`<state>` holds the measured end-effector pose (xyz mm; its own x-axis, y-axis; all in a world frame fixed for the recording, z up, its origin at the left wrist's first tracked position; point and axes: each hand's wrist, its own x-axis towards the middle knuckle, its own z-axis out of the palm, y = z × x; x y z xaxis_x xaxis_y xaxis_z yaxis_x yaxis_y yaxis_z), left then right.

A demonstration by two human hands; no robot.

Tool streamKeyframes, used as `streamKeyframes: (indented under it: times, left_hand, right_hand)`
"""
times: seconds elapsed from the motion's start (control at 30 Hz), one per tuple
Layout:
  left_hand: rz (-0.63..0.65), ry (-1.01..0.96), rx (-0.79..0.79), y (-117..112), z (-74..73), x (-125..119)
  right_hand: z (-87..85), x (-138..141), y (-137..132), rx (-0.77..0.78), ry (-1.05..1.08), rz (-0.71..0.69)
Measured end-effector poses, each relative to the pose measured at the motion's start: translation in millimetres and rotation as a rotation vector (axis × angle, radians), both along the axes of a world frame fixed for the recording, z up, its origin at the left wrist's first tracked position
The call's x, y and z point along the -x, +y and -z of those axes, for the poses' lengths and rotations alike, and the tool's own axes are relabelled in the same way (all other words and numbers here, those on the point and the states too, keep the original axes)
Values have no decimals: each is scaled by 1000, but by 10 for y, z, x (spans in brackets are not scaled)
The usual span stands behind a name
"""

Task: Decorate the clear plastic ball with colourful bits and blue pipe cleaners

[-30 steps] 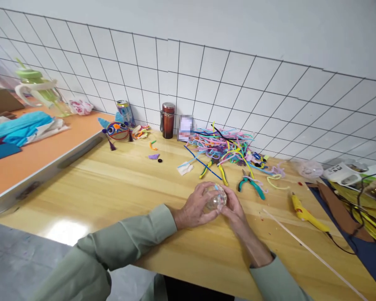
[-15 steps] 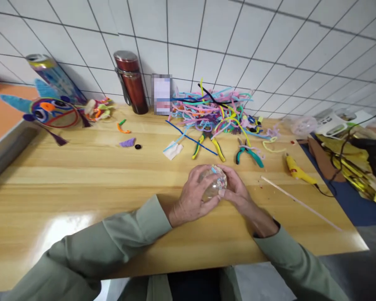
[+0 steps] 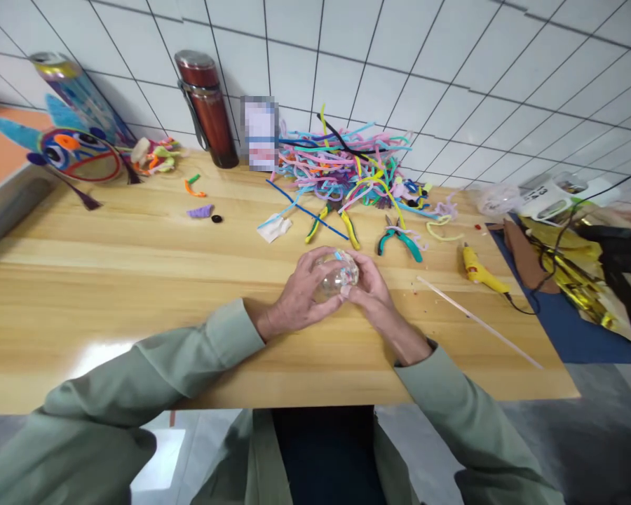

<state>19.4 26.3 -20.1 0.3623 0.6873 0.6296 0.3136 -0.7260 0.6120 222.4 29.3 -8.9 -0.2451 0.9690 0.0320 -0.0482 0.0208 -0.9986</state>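
Observation:
Between both hands is a clear, rounded container (image 3: pixel 332 282) with small coloured pieces showing inside near its right end. My left hand (image 3: pixel 306 291) is closed around its left side, fingers over the top and thumb along the near side. My right hand (image 3: pixel 374 284) grips the right end, its thumb close to the left thumb. The fingers cover much of the container. Just beyond it lie yellow-handled pliers (image 3: pixel 350 230) and, to their right, teal-handled pliers (image 3: pixel 411 247).
A pile of pipe cleaners (image 3: pixel 341 165) lies along the wall. At the right are a yellow glue gun (image 3: pixel 478 270) and a pale stick (image 3: pixel 478 320). A red thermos (image 3: pixel 210 112) stands at the back left, near a decorated mask-like craft (image 3: pixel 81 154).
My view has tilted downward, so everything sits higher and further left in the picture. Both hands keep hold of the container, with little visible change in grip.

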Motion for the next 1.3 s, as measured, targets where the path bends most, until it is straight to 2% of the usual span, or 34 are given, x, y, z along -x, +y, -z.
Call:
streamKeyframes:
  times: [0.47,0.77,1.3]
  left_hand:
    - [-6,62,9,15,-79,97]
    - [9,13,-37,-3,-91,62]
    - [-3,36,-65,-14,-107,46]
  right_hand:
    - [-69,20,-69,6,28,-49]
    - [7,27,-57,-16,43,-45]
    - [-10,54,-86,73,131,-62]
